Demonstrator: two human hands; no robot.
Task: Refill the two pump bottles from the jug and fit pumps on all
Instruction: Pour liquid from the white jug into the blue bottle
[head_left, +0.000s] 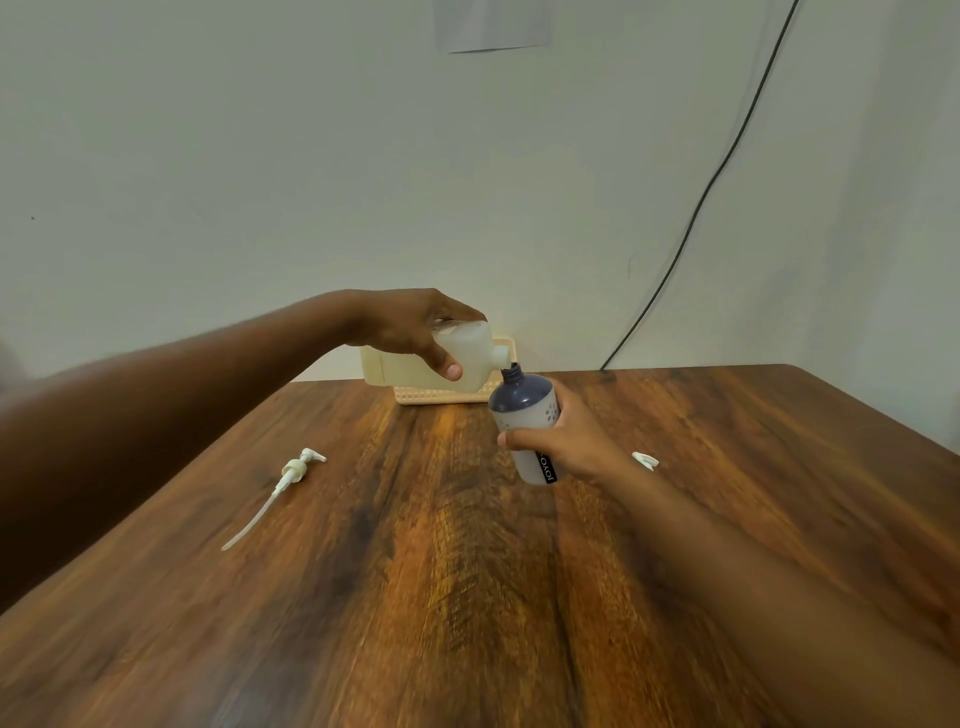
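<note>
The jug is a pale, milky, see-through plastic container with squared sides and a short neck. The left hand holds it tipped almost flat above the far middle of the bench, fingers curled round its upper body, thumb tip on the near face. A whitish liquid shows faintly inside; how full it is cannot be told. Its spout sits just at the open mouth of the bottle.

The bottle has a dark blue shoulder and neck, a pale grey body with small dots and a black label strip with white letters. The right hand grips it round the middle, fingers wrapped about it, and holds it tilted with its mouth toward the jug, lifted off the bench. No liquid level can be read in it.

A white pump with its long dip tube lies on the bench to the left, apart from both hands. A small white piece lies just right of the right wrist. Behind the jug a cream basket stands at the far edge of the bench; its contents are hidden.
</note>
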